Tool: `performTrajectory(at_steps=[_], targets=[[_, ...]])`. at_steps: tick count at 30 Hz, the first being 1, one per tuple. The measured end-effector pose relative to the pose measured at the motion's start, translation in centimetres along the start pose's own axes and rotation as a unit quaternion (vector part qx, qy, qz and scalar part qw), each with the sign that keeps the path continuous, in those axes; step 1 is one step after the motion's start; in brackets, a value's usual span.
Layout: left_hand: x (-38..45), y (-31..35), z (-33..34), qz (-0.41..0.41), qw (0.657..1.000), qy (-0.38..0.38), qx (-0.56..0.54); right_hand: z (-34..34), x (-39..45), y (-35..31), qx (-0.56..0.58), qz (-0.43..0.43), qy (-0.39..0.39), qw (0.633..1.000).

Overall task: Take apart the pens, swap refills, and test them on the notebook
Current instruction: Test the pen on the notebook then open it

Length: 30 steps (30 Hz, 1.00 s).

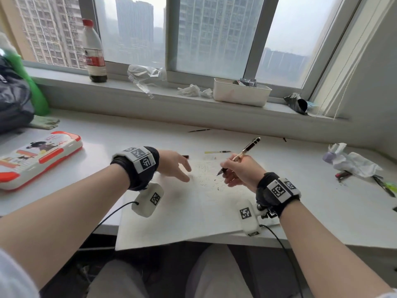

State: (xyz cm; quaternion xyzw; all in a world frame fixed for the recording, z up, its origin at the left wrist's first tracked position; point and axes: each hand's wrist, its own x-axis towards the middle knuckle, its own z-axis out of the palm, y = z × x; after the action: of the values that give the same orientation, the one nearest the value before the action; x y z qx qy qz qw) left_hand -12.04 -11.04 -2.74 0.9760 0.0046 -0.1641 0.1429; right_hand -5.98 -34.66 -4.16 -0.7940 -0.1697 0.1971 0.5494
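Observation:
An open white notebook (184,214) lies on the desk in front of me, with ink scribbles near its top. My right hand (240,172) grips a gold and black pen (247,150) in a writing hold, tip just above the scribbled page. My left hand (175,165) rests open on the notebook's top left, fingers spread, holding nothing. A small dark pen part (186,156) shows just beyond its fingers. A loose yellow refill (217,151) lies above the notebook. Another thin dark refill (198,130) lies further back by the sill wall.
A red and white pencil case (36,158) sits at the left. Crumpled tissue (352,161) and pen pieces (343,175) lie at the right. On the window sill stand a bottle (94,52), a white tray (241,92) and wrappers. A dark bag (12,100) is far left.

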Motion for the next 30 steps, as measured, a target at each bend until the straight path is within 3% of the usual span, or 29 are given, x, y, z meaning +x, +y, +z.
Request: performTrajectory(at_steps=[4, 18, 25, 30], targets=[[-0.4, 0.0, 1.2, -0.023, 1.000, 0.003, 0.001, 0.3, -2.2, 1.8, 0.057, 0.035, 0.017, 0.998], [-1.0, -0.2, 1.5, -0.056, 0.998, -0.002, -0.025, 0.5, -3.0, 3.4, 0.013, 0.091, 0.023, 0.995], [-0.9, -0.4, 1.1, -0.055, 0.998, -0.015, -0.035, 0.0, -3.1, 3.6, 0.013, 0.087, 0.078, 0.993], [-0.8, -0.4, 1.1, -0.050, 0.998, -0.020, -0.032, 0.5, -3.6, 3.3, -0.038, 0.052, 0.008, 0.998]])
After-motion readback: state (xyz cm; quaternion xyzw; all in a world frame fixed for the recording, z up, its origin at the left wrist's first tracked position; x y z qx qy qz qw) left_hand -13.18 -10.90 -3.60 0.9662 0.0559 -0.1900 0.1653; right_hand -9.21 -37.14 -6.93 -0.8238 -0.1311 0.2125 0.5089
